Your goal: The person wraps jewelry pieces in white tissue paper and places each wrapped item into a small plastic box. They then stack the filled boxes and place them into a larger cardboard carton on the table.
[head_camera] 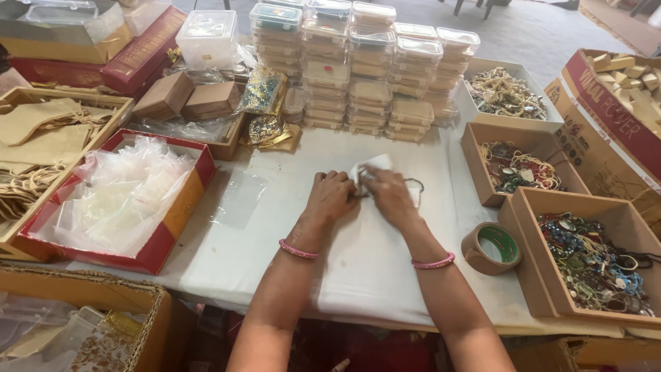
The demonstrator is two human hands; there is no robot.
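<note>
On the white table (289, 234), left hand (330, 196) and right hand (389, 196) pinch a light, crinkly clear pouch (368, 167) with a limp beaded necklace (415, 184); best gripped at its mouth.

The person shows two bare forearms, with no sleeves in view. On the wrist of the left hand (329, 198) there is one thin pink bangle (298, 250), round and smooth, a little glossy. On the wrist of the right hand (387, 196) there is the same kind of pink bangle (433, 262), also thin. No ring or watch can be seen; the fingers (342, 178) are too small to tell details such as nail colour
</note>
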